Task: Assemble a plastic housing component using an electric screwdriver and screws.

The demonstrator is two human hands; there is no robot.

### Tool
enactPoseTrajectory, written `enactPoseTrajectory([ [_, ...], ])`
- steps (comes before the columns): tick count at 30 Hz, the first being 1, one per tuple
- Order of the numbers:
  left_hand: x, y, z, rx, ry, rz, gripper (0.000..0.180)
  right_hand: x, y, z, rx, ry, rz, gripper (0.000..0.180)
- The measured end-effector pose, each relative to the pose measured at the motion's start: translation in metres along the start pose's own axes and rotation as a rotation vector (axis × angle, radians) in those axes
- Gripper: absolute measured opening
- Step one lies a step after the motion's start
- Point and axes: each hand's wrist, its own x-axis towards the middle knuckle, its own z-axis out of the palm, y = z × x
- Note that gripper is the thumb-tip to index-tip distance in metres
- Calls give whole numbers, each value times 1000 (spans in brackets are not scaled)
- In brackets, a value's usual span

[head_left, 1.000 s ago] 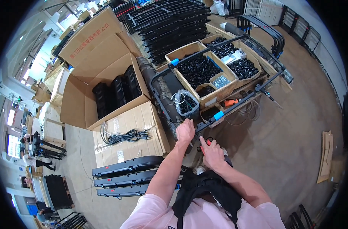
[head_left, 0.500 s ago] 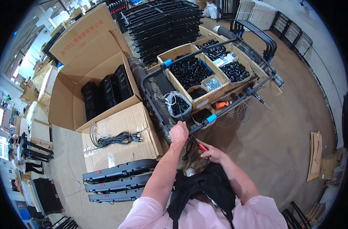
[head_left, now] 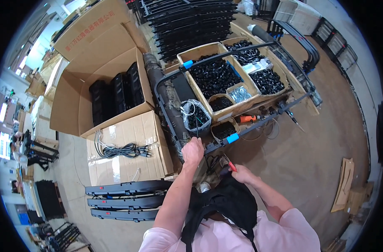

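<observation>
Left hand (head_left: 192, 150) fingers closed on black frame (head_left: 166, 109); right hand (head_left: 242, 173) fingers pinching red-handled cutters (head_left: 231, 165).

A: What moved over the last second?

B: Mostly the head camera. It dipped, so the black frame (head_left: 225, 90) and the open carton (head_left: 103, 90) now sit lower in view. The far end of the frame shows too.

A: Hands?

B: Left hand (head_left: 192, 150) stayed closed on the frame's near corner rail, just left of the blue sleeve (head_left: 232, 139). Right hand (head_left: 241, 172) pulled back from the frame toward the body. It now sits below the blue sleeve, clear of the rail.

A: The tool?

B: The red-handled cutters (head_left: 230, 164) came along in the right fingers (head_left: 237, 169). Tip points up toward the rail.
</observation>
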Motion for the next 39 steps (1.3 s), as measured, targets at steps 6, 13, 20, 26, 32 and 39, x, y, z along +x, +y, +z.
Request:
enactPoseTrajectory([
  [6, 0, 8, 3, 61, 1, -35, 34, 130, 33, 15, -167, 115, 45, 54],
  [13, 4, 22, 0, 85, 33, -74, 28, 241, 51, 51, 847, -201, -19, 41],
  [20, 13, 32, -28, -315, 91, -342, 30, 202, 19, 43, 979, -408, 75, 36],
  [26, 77, -11, -104, -302, 468, -170, 24, 183, 125, 25, 931, -486, -19, 24],
  [32, 204, -133, -186, 8, 695, -152, 13, 190, 150, -19, 934, -372, -79, 16],
  [39, 326, -243, -204, 220, 117, -569, 38, 90, 132, -100, 629, 68, 499, 34],
])
